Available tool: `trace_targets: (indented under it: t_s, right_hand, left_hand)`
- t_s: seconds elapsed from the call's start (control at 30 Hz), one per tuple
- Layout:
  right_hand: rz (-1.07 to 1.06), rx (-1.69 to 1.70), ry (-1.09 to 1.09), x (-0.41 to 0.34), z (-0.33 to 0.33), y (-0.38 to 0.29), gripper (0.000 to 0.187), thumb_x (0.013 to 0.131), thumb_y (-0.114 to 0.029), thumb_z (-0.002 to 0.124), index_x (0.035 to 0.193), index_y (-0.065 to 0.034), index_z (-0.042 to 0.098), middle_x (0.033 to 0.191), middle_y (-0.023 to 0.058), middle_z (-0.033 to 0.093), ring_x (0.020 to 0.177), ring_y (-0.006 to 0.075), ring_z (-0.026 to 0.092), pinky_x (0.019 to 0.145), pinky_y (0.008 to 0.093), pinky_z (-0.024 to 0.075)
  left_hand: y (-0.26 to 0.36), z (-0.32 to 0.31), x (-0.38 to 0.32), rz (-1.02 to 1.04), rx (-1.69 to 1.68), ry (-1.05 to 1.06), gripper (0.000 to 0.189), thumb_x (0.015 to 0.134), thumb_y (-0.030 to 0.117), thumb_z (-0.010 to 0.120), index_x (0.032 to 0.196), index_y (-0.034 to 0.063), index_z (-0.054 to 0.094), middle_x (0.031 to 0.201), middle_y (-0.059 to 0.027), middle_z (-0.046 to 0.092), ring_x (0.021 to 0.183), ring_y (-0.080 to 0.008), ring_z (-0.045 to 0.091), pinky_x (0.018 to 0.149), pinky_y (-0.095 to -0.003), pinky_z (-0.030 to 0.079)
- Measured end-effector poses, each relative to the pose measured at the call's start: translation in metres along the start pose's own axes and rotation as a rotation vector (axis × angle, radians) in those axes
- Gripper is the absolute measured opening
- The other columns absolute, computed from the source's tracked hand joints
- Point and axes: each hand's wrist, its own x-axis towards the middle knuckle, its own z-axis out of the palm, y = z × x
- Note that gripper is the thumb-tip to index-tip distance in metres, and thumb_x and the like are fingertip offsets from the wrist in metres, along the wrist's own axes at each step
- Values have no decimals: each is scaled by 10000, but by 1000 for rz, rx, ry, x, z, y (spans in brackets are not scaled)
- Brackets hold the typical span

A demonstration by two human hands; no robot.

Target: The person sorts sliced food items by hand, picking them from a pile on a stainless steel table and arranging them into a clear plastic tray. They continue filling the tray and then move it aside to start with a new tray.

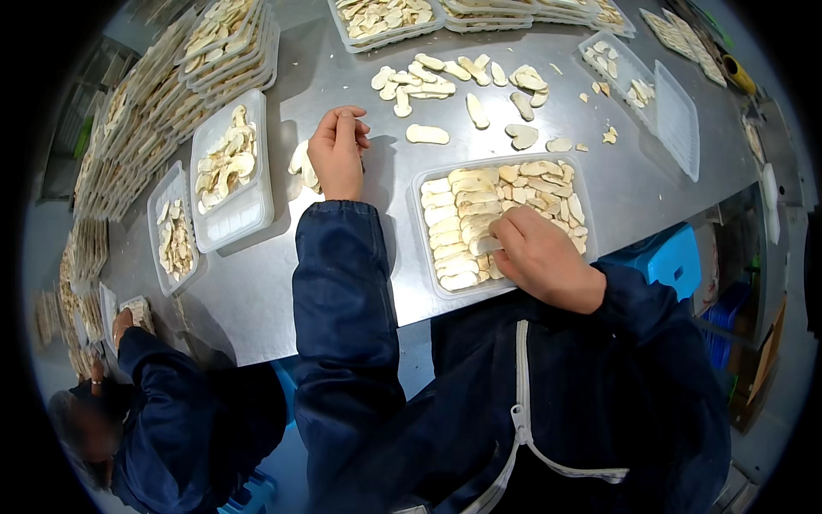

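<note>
My right hand point(536, 257) is over a clear plastic tray point(591, 218) in front of me, its fingers closed on a pale mushroom slice point(485, 245) at the laid rows. Long slices point(449, 232) lie in overlapping rows at the tray's left and middle, smaller pieces point(565, 193) at its right. My left hand point(339, 151) is raised over the metal table, left of the tray, fingers curled; whether it holds anything cannot be told. Beside it, partly hidden, lie a few slices point(307, 170). Loose slices point(427, 134) are scattered beyond the tray.
Filled trays stand stacked at the left point(273, 58) and far edge point(385, 29). Two trays of slices point(263, 193) point(154, 212) are left of my arm. A tray of fragments point(626, 90) stands far right. A co-worker's sleeve point(173, 379) is at lower left.
</note>
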Motion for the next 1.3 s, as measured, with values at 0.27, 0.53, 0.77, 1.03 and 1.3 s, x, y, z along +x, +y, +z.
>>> trace_targets:
  t_s: [0.27,0.53,0.77,1.03,1.3]
  right_hand:
    - [-23,-49,50,-3,9,2,183,751,-33,616,895,-5,508,862,133,502,837,283,535,754,364,468]
    - [-3,28,48,-3,-1,5,221,780,-55,633,960,-1,517,883,135,505,869,313,539,765,386,468]
    - [298,-74,311,31,-45,106,124,809,-80,635,922,-33,617,866,148,599,831,329,597,728,398,483]
    - [350,-267,204,81,-52,198,198,795,-165,660,956,-54,632,913,120,613,883,319,611,746,417,488]
    - [371,-285,78,99,-47,206,203,753,-148,661,917,-43,602,913,128,584,855,318,581,727,403,469]
  left_hand:
    - [-3,-2,1,24,4,9,225,965,185,512,905,34,668,710,0,584,585,-55,501,508,-190,351]
    - [-6,-2,4,30,-22,4,219,959,186,521,905,32,666,712,-9,588,574,-55,504,490,-194,345]
    - [-3,0,2,20,5,5,230,967,194,519,903,32,668,702,-3,581,563,-47,489,483,-190,331]
    - [2,3,2,-7,24,8,238,976,208,515,915,41,674,694,2,573,570,-45,485,484,-195,329]
    - [2,1,3,3,5,8,233,969,196,519,921,31,677,688,0,569,570,-53,486,502,-195,341]
